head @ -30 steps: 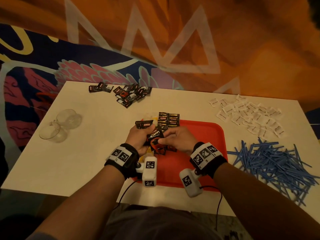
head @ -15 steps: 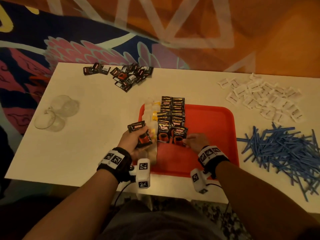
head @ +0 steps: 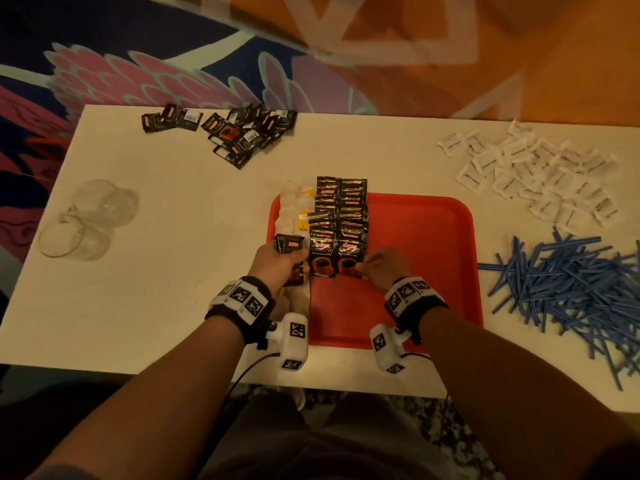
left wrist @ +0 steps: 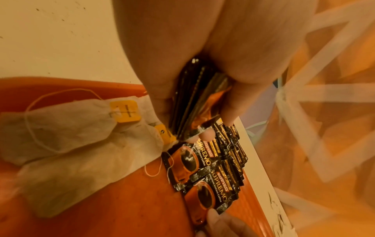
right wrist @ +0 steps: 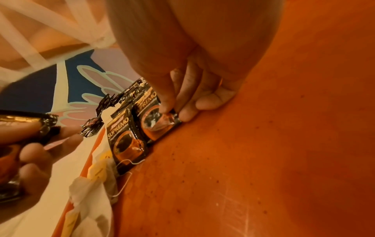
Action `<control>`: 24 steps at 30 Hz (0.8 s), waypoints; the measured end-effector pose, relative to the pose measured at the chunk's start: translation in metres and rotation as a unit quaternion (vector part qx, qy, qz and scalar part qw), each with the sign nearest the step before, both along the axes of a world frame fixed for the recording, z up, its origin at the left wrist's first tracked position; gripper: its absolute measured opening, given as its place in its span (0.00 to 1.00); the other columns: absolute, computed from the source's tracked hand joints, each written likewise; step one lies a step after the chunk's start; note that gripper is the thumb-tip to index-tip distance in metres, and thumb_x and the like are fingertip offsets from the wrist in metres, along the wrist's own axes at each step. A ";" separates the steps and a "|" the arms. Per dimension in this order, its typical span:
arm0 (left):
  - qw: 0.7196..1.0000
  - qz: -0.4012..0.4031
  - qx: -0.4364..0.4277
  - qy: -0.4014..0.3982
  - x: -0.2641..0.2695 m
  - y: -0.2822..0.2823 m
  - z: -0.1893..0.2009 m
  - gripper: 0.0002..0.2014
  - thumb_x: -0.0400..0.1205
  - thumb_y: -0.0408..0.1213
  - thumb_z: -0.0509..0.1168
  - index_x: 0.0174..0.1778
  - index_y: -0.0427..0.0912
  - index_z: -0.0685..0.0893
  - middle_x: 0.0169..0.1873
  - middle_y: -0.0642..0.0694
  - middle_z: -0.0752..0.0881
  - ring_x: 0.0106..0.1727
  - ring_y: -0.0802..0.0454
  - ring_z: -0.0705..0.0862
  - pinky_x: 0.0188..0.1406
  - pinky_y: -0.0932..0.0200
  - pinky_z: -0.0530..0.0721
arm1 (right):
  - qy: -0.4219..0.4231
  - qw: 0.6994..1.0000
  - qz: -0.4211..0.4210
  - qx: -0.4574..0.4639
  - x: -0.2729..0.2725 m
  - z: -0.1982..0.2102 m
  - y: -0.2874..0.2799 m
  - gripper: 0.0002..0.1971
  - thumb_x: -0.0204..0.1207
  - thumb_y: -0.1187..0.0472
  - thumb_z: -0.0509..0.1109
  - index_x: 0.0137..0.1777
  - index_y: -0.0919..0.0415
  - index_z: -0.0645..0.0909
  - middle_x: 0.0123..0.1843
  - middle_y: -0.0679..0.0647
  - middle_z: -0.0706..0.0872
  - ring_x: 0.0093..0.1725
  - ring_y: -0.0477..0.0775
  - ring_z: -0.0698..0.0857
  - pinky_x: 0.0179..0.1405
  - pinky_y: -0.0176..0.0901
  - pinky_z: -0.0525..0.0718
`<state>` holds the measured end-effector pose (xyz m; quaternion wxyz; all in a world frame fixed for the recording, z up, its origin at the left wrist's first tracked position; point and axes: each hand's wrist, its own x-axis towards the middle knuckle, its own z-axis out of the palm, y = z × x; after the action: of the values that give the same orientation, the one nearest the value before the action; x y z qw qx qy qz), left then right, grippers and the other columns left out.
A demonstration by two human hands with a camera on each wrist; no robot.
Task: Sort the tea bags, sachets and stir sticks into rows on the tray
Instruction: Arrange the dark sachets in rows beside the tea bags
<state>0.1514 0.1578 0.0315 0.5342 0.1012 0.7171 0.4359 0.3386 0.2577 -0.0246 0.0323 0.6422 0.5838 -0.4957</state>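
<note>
I'm laying coffee sachets into the second black column on the red tray [head: 433, 258], and my right hand [head: 384, 268] is pinching the near right corner of the front sachet [head: 349, 258] — thumb on its face, fingertips [right wrist: 187, 116] at its edge against the tray floor. My left hand [head: 277, 263] has its grip closed around a fanned stack of spare sachets [left wrist: 194, 102], held just left of the column, above the row of tea bags [head: 294, 209].

To do this step well, I judge I should slide the sachet rather than lift it: nudge it until its left edge meets its neighbour [head: 323, 259] without overlapping, and its near edge lines up level with that one. Foil like this probably skates on smooth plastic, so a light press before letting go seems wise. I'd keep the left hand's stack clear of the tea-bag strings, which trail across the tray floor beside the column.

The sachet lies flat, print up, its long axis running away from me along the column — brand name at the far end, cup picture at the near end, matching its neighbour. The white sachets [head: 533, 174] and blue stir sticks [head: 568, 289] are in heaps on the desk [head: 173, 271], right of the tray; more dark sachets [head: 235, 133] wait at the far edge.
</note>
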 end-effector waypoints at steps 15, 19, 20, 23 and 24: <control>0.996 -0.073 0.034 0.049 0.000 0.027 -0.004 0.17 0.83 0.25 0.67 0.46 0.57 0.82 0.41 0.49 0.90 0.42 0.44 0.88 0.52 0.44 0.88 | 0.055 0.997 -0.030 0.047 -0.013 -0.005 0.014 0.32 0.67 0.40 0.67 0.73 0.45 0.74 0.69 0.51 0.81 0.68 0.58 0.79 0.66 0.62 0.80; 0.993 -0.096 0.047 0.047 -0.001 0.036 -0.003 0.13 0.83 0.26 0.67 0.51 0.52 0.84 0.48 0.41 0.91 0.43 0.41 0.89 0.55 0.37 0.88 | 0.033 0.999 0.000 0.029 -0.017 -0.057 0.024 0.17 0.67 0.51 0.64 0.56 0.35 0.76 0.56 0.49 0.83 0.53 0.56 0.84 0.52 0.60 0.87; 0.992 -0.104 0.048 0.047 -0.002 0.038 -0.004 0.12 0.83 0.26 0.68 0.54 0.50 0.84 0.50 0.39 0.91 0.43 0.41 0.90 0.56 0.35 0.88 | 0.036 0.999 0.004 0.029 -0.017 -0.073 0.028 0.17 0.66 0.53 0.64 0.55 0.35 0.76 0.55 0.49 0.83 0.51 0.56 0.85 0.49 0.59 0.88; 0.991 -0.124 0.044 0.040 -0.002 0.043 -0.009 0.13 0.80 0.31 0.70 0.59 0.48 0.85 0.52 0.40 0.91 0.41 0.45 0.89 0.57 0.33 0.88 | 0.049 0.998 0.017 0.037 -0.016 -0.093 0.032 0.16 0.66 0.52 0.64 0.54 0.34 0.76 0.54 0.49 0.83 0.50 0.56 0.85 0.47 0.58 0.88; 0.990 -0.127 0.042 0.042 -0.002 0.044 -0.011 0.15 0.78 0.34 0.71 0.60 0.48 0.85 0.52 0.41 0.91 0.43 0.45 0.89 0.57 0.32 0.87 | 0.055 0.998 0.016 0.033 -0.016 -0.090 0.032 0.16 0.65 0.49 0.64 0.54 0.34 0.76 0.53 0.49 0.83 0.51 0.56 0.85 0.48 0.59 0.88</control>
<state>0.1497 0.2022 0.0209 0.5498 0.2322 0.7011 0.3901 0.3224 0.2894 -0.1149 -0.0136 0.6051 0.6110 -0.5102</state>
